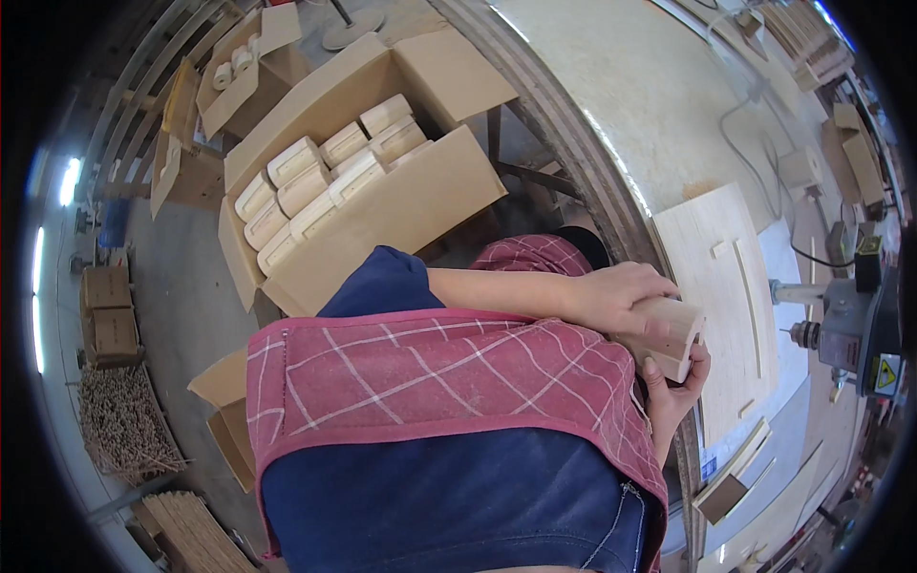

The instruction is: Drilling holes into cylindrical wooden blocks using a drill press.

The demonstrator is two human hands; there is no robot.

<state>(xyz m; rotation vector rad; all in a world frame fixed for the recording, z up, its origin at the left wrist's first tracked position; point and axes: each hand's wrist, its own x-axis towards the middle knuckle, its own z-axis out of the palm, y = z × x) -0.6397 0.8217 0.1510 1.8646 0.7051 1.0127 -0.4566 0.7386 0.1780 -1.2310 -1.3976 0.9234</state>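
One wooden block [681, 322] is clasped by our left hand [621, 294], far, and right hand [674, 390], near. Its length runs roughly left-right.

A wooden block [671, 317] sits at the left edge of the workbench [583, 62], between the left hand [619, 292] on its far side and the right hand [678, 387] on its near side. To the right of the block, a flat board [695, 239] lies on the bench, with a thin strip [750, 310] on top. Farther right stands a drill press [842, 329]. Left of the bench, an open carton [411, 205] holds rows of wooden pieces [304, 189]; a smaller carton [225, 103] stands beyond it, farther left. At the far left are stacked boxes [110, 320], with a stick bundle [124, 420] on their near side.
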